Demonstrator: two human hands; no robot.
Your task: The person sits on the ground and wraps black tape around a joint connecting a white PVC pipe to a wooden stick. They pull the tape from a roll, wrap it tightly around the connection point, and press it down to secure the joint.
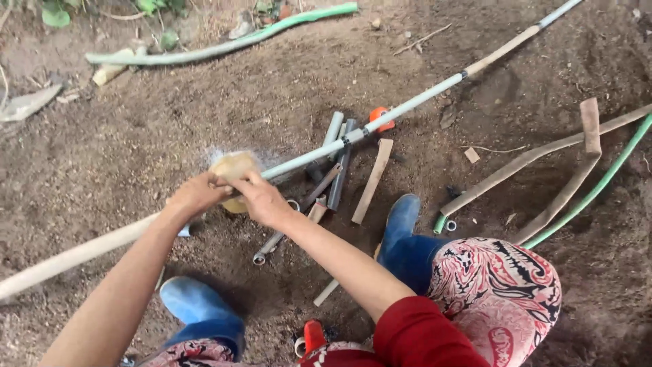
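- Bare brown soil [136, 136], crumbly, w/ twigs.
- Left hand [197, 195] & right hand [261, 200] both closed on a yellowish crumpled pad [233, 170] wrapped round a long pale pipe [407, 105], just left of centre.
- Short grey pipe offcuts [339, 160] and a flat wood strip [372, 180] at 3 o'clock of hands.
- Green hose [224, 44] at 12; blue rubber boots [401, 234] at 5.

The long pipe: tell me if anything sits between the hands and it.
Nothing visible does. Both hands are already at the long pipe: the left hand and right hand meet where it crosses a tan round object, which they touch. Short pipe pieces lie under the pipe, further right.
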